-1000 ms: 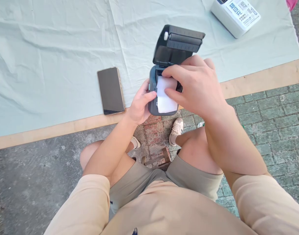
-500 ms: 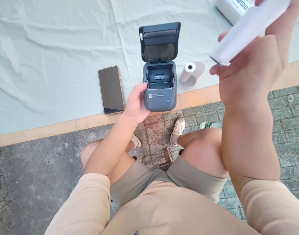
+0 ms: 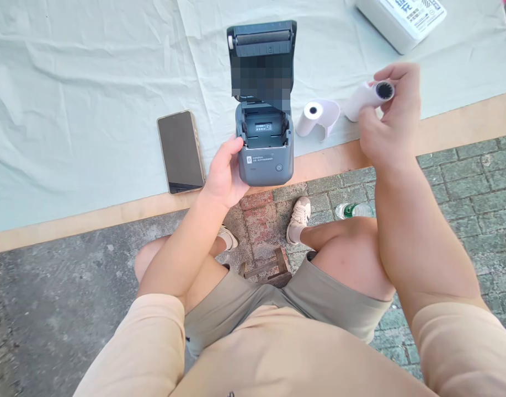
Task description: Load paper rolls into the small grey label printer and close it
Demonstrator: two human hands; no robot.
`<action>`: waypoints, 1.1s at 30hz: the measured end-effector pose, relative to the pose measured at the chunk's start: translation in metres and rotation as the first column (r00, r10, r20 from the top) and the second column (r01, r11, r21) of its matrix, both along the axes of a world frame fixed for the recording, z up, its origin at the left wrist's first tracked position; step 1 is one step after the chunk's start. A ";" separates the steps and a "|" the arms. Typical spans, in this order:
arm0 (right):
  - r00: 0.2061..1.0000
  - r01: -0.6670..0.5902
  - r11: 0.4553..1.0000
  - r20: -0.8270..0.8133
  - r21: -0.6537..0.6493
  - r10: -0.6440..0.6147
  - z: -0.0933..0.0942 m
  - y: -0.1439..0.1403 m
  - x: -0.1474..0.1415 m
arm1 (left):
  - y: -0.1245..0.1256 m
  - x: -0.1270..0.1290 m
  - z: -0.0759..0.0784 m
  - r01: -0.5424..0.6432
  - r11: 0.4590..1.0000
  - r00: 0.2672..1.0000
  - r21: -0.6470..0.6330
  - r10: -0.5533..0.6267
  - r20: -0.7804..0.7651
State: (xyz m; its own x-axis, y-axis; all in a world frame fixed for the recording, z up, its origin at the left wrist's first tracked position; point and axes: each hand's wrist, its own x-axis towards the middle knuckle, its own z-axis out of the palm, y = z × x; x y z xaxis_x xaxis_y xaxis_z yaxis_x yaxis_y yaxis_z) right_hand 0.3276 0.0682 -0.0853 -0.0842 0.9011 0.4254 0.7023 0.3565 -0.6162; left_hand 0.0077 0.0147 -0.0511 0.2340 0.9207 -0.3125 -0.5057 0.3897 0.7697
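My left hand [image 3: 223, 179] is wrapped around the near left corner of a small dark grey plastic label printer [image 3: 266, 149], thumb on its top edge, holding it steady. The printer sits at the near edge of the pale green cloth-covered worktop [image 3: 91, 82], at about 12 o'clock from my knees, with its hinged lid [image 3: 261, 58] swung up and back so the paper bay shows open and bare.

My right hand [image 3: 391, 124] is lifted at about 2 o'clock, fingers closed around a white paper roll with a dark core [image 3: 367, 98], held tilted with its core end facing up and right. It is well apart from the printer.

Just beside the printer at 3 o'clock, between it and my right hand, a second white paper roll with a loose curled tail [image 3: 317, 117] lies on the cloth. At 9 o'clock of the printer lies a dark-screened smartphone [image 3: 180, 151], face up, near my left hand but not touching. At the far 1 o'clock corner rests a white cardboard box with printed labels [image 3: 401, 19]. Below the worktop edge, a clear plastic bottle with a green label [image 3: 354, 210] lies on the brick paving beside my right knee.
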 end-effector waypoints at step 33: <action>0.966 -0.126 0.992 0.229 0.018 0.118 0.085 -0.047 -0.149 | -0.008 0.006 0.004 -0.011 0.998 1.000 0.056 0.012 -0.008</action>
State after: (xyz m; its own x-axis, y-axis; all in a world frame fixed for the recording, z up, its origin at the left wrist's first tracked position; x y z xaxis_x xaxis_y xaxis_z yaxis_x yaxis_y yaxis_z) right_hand 0.1781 0.0212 -0.0007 -0.2906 0.8641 0.4110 0.7724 0.4654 -0.4322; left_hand 0.0137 0.0067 -0.0470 0.2211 0.9393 -0.2624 -0.5036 0.3404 0.7941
